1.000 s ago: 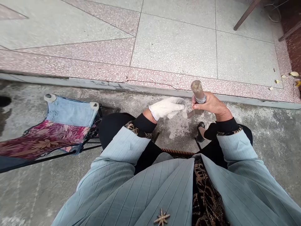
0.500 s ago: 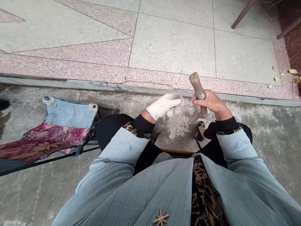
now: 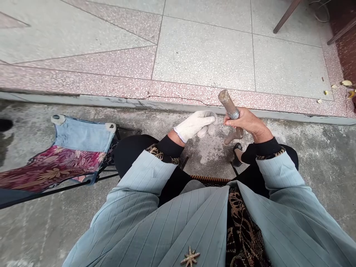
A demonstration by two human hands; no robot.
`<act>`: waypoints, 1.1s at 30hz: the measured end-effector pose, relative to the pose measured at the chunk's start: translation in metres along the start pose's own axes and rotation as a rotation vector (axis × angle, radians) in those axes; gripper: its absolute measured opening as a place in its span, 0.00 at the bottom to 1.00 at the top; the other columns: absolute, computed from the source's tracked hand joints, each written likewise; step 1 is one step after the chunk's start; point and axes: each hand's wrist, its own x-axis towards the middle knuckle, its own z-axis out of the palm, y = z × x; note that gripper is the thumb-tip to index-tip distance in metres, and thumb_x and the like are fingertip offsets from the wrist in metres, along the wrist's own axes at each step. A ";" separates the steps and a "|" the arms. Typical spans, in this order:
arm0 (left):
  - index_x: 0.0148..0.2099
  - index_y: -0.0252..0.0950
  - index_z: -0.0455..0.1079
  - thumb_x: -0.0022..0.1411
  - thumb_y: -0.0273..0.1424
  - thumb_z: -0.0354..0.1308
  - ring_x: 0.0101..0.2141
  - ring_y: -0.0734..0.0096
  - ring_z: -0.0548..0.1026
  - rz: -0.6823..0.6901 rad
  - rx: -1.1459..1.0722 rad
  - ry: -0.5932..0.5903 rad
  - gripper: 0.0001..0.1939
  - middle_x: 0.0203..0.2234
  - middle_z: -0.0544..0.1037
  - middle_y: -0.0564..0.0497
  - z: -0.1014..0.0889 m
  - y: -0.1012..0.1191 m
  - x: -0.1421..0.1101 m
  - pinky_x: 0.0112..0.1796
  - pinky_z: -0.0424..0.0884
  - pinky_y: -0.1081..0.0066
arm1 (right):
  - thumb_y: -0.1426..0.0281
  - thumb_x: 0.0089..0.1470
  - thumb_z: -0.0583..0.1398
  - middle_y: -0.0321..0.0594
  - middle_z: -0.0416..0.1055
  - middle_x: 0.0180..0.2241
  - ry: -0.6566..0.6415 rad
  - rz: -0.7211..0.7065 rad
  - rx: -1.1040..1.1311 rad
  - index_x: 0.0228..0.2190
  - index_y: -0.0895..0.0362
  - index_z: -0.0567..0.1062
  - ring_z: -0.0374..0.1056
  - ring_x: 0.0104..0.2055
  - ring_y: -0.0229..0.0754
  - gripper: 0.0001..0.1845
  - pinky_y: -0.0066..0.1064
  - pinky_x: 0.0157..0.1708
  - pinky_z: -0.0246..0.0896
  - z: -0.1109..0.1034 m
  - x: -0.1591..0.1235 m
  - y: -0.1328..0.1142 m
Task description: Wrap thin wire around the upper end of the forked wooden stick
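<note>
Right grip: bare, clasping the brown stick around its middle, beside the wire winding.
Brown stick: leaning far-left out of the right grip, its bent end showing nearer.
Left grip: gloved, curling just left of the brown stick; cannot tell whether it is holding anything.

Hands: two showed
Gloves: there was one
Wire-wound sticks: there was one
Folding chairs: one showed
Brooches: one showed
</note>
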 end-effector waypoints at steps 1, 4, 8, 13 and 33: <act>0.38 0.36 0.65 0.62 0.42 0.58 0.10 0.83 0.58 0.012 0.008 0.000 0.14 0.20 0.76 0.53 0.000 0.000 0.000 0.13 0.50 0.77 | 0.68 0.41 0.70 0.36 0.74 0.29 0.001 -0.005 -0.001 0.29 0.59 0.74 0.67 0.30 0.37 0.13 0.29 0.32 0.60 0.000 0.000 0.000; 0.39 0.35 0.66 0.63 0.37 0.56 0.11 0.83 0.57 0.058 0.086 0.013 0.10 0.21 0.75 0.55 -0.002 0.004 -0.001 0.15 0.52 0.76 | 0.70 0.42 0.69 0.36 0.74 0.30 -0.017 -0.011 -0.002 0.29 0.59 0.74 0.67 0.31 0.38 0.12 0.30 0.34 0.61 -0.001 -0.001 -0.001; 0.38 0.34 0.68 0.62 0.32 0.54 0.15 0.83 0.60 0.105 0.380 0.058 0.06 0.21 0.71 0.57 -0.006 0.015 -0.004 0.20 0.57 0.77 | 0.69 0.42 0.70 0.37 0.73 0.28 -0.135 0.041 0.070 0.28 0.59 0.74 0.67 0.29 0.37 0.13 0.30 0.32 0.61 -0.003 -0.005 -0.006; 0.37 0.34 0.69 0.62 0.30 0.52 0.23 0.79 0.66 0.194 0.579 0.136 0.07 0.26 0.71 0.55 -0.015 0.012 -0.001 0.27 0.62 0.77 | 0.68 0.37 0.73 0.34 0.70 0.24 -0.268 0.070 0.274 0.27 0.58 0.70 0.67 0.27 0.37 0.19 0.29 0.28 0.61 -0.003 -0.005 -0.006; 0.40 0.36 0.69 0.66 0.31 0.50 0.30 0.71 0.73 0.252 0.635 0.610 0.08 0.29 0.75 0.51 -0.008 -0.016 0.022 0.34 0.66 0.73 | 0.68 0.35 0.74 0.34 0.71 0.24 -0.082 0.101 0.508 0.27 0.58 0.68 0.63 0.23 0.31 0.22 0.25 0.24 0.59 0.020 0.000 -0.007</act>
